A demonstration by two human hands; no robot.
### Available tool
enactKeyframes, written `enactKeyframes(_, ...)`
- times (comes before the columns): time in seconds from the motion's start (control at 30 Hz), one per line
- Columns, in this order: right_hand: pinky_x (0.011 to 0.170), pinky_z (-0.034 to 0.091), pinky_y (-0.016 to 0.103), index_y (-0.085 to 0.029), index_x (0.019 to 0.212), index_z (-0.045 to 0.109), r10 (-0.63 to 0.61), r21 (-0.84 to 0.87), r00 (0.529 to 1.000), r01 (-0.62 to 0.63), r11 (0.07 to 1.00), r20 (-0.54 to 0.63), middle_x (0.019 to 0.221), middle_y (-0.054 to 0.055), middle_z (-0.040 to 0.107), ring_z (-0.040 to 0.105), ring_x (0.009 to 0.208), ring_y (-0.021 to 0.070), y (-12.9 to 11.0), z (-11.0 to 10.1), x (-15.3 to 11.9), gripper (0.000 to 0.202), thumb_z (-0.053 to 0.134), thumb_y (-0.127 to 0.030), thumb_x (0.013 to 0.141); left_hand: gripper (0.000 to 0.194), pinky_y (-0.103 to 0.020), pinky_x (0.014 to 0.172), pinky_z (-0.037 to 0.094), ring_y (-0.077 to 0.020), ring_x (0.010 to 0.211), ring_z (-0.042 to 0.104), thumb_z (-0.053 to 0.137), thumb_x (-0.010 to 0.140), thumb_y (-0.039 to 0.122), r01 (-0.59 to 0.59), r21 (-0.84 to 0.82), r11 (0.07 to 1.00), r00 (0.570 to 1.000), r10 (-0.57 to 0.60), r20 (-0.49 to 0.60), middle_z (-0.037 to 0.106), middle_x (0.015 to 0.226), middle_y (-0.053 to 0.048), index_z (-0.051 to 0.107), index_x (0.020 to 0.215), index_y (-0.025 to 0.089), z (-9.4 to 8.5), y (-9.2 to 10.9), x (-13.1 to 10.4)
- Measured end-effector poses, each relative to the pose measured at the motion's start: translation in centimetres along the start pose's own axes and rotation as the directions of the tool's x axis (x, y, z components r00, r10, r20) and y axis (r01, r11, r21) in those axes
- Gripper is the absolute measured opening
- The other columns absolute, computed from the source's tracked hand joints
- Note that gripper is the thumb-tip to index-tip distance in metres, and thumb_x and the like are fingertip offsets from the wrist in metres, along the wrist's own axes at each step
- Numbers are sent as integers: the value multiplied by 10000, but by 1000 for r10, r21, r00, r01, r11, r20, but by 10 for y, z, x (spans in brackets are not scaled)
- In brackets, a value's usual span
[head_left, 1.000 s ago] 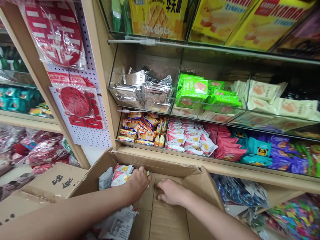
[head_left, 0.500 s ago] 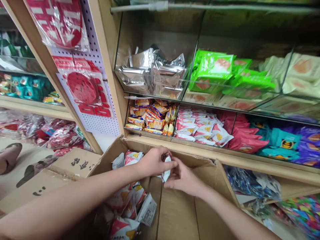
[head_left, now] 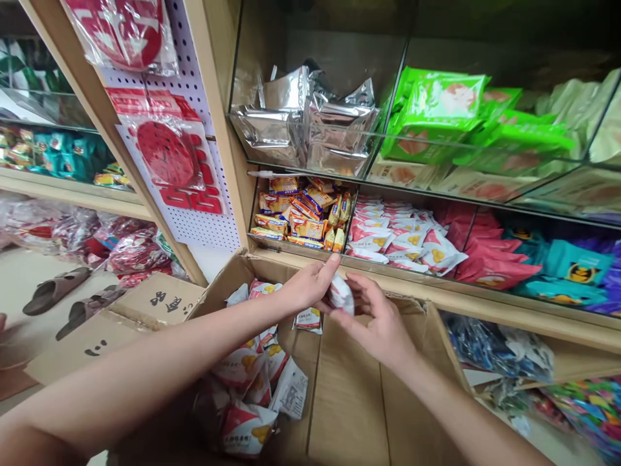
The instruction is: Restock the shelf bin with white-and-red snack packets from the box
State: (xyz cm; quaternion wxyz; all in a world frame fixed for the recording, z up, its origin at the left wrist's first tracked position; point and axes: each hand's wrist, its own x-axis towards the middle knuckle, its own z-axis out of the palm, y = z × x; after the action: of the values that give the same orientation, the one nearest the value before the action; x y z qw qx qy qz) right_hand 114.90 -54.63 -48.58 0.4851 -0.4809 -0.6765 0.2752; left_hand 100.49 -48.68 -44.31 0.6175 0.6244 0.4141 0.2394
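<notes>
A small white snack packet (head_left: pixel 341 295) is held between my two hands above an open cardboard box (head_left: pixel 347 388). My left hand (head_left: pixel 310 285) grips it from the left, thumb uppermost. From the right, my right hand (head_left: pixel 383 320) curls its thumb and fingers around the packet's other side; some fingertips are hidden. Inside the box, on its left, lie several white and red snack packets (head_left: pixel 247 427). Another packet (head_left: pixel 308 318) rests just under my left hand. Similar white and red packets (head_left: pixel 405 243) stand in rows in the shelf compartment beyond the box.
Orange wrapped snacks (head_left: pixel 308 217) fill the compartment left of the rows, with pink packets (head_left: pixel 490 255) to the right. Silver packs (head_left: pixel 291 123) and green packs (head_left: pixel 436 107) sit above, behind a clear shelf front. Box flaps (head_left: pixel 150 301) and sandals (head_left: pixel 58 288) are at left.
The view has shifted slightly. My hands have turned the snack packet and raised it a little toward the shelf edge. A packet beneath my left hand now shows.
</notes>
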Motion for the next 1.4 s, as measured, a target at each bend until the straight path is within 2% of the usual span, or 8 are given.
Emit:
enactKeyframes(0.3,468,465,258,-166,876,572,363,437,922,-273,857,-136,715,34,638,582,608,173,17,-4,12,367,424,-493,799,357,-133,311,330,-44,322,422,415,790,480,-176,122,977,984,171,50,482,447,61,511,705,146,-4,-7,6)
enactKeyframes(0.6,290,322,193,-156,770,571,407,368,911,-355,859,-70,474,-36,527,445,325,89,19,-6,9,360,465,-501,775,404,-174,439,407,-63,469,493,585,678,478,-141,34,989,982,135,131,573,608,14,541,869,125,-6,-17,9)
enactKeyframes(0.87,597,460,256,-188,919,566,389,666,907,-391,635,161,874,37,633,573,725,145,-6,-4,10,314,670,-322,656,361,-242,533,484,-101,592,564,617,669,422,-181,-185,966,983,185,4,551,727,10,441,836,155,11,-6,-1)
enactKeyframes(0.97,606,470,306,-174,924,580,394,496,917,-369,786,57,906,66,635,587,741,190,-14,-28,18,338,635,-375,658,285,-260,580,474,-115,649,563,518,759,394,-325,76,943,946,325,14,555,761,-9,451,918,167,-3,-1,-3)
enactKeyframes(1.07,561,456,332,-149,863,599,225,-72,948,-247,966,-225,782,88,637,582,667,222,-12,-72,38,309,579,-399,682,191,-320,747,443,-155,825,534,473,795,302,-487,561,670,814,581,13,565,889,-48,510,926,167,-29,5,1)
enactKeyframes(1.2,750,417,390,-138,1015,543,-347,-807,913,35,590,-213,953,140,596,533,891,274,-1,-115,74,296,468,-291,773,205,-371,841,380,-205,936,480,467,792,241,-408,869,280,759,633,152,544,958,-81,539,963,156,-55,4,11)
enactKeyframes(1.3,713,424,383,-108,1015,539,-334,-927,939,53,370,-79,886,157,611,546,837,289,8,-117,104,286,417,-261,806,248,-375,815,377,-218,923,461,466,793,269,-352,921,169,767,615,180,517,972,-95,532,1000,150,-60,-2,17)
enactKeyframes(1.4,719,426,383,-90,962,572,-209,-914,966,-58,402,-153,849,175,623,568,810,299,17,-109,135,287,422,-275,803,245,-367,812,369,-216,919,448,461,790,245,-353,925,138,766,611,201,510,969,-88,522,1009,151,-61,-6,19)
